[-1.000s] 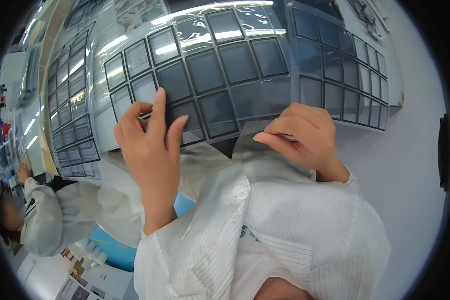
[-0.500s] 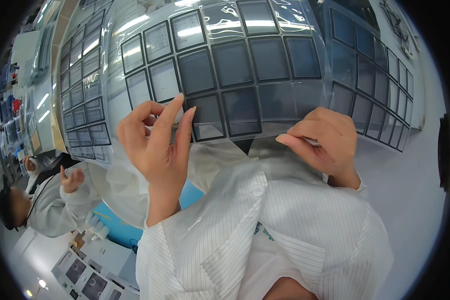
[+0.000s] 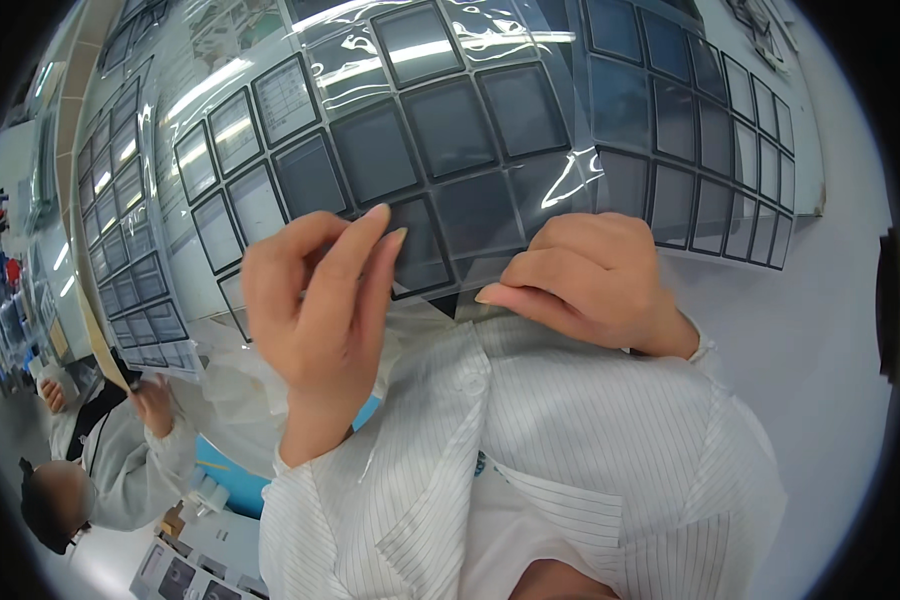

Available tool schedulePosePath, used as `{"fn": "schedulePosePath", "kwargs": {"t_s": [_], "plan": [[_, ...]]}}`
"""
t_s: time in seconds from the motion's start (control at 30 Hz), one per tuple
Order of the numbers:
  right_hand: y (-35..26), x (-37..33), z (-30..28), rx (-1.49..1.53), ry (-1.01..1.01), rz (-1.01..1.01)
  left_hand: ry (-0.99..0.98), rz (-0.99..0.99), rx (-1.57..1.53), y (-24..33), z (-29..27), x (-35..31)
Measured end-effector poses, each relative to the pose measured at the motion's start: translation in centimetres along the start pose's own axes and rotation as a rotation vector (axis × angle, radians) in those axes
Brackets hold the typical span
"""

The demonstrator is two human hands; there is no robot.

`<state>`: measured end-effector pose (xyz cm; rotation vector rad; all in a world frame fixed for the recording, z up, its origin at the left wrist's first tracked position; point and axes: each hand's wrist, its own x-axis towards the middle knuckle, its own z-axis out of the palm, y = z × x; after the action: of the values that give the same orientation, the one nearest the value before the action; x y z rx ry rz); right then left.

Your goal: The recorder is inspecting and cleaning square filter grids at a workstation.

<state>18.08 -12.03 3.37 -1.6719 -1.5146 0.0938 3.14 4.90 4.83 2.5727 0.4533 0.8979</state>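
A clear plastic sheet with rows of dark-bordered rectangles (image 3: 450, 125) lies spread before me. In its nearest row, two dark cells (image 3: 475, 215) on the right show no black border. My left hand (image 3: 320, 300) is above the sheet's near part, thumb and forefinger brought close together beside a bordered rectangle (image 3: 418, 245). Whether anything thin is between those fingertips is hard to see. At the sheet's near right edge, my right hand (image 3: 595, 280) is closed, its thumb pressed under curled fingers. Its fingers hide whatever they grip.
More sheets of bordered rectangles lie at the right (image 3: 690, 120) and left (image 3: 130, 220). A co-worker (image 3: 120, 440) in pale clothing sits at the left, hands at the table edge. Below them is a blue surface (image 3: 235, 470). Thin frame pieces (image 3: 760, 25) lie far right.
My view has turned, so the sheets appear farther left. My left fingertips have shifted right over the sheet; my right hand appears farther left. The co-worker's raised hand has come down to the table edge.
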Motion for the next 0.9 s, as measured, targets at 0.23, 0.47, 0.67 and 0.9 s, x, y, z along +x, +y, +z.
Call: {"fn": "schedulePosePath", "kwargs": {"t_s": [0.23,0.47,0.67,0.9], "plan": [[0.3,0.1,-0.2,0.004,0.025,-0.040,-0.139,0.048,0.007,0.8,1.7,0.8],[0.4,-0.1,-0.2,0.010,0.034,-0.049,-0.172,0.172,0.060,1.0,1.6,1.2],[0.5,-0.2,-0.2,0.017,0.044,-0.062,-0.112,0.120,0.058,1.0,2.2,0.7],[0.6,-0.3,-0.4,0.024,0.017,-0.067,-0.175,0.187,0.147,1.5,1.6,1.0]]}}
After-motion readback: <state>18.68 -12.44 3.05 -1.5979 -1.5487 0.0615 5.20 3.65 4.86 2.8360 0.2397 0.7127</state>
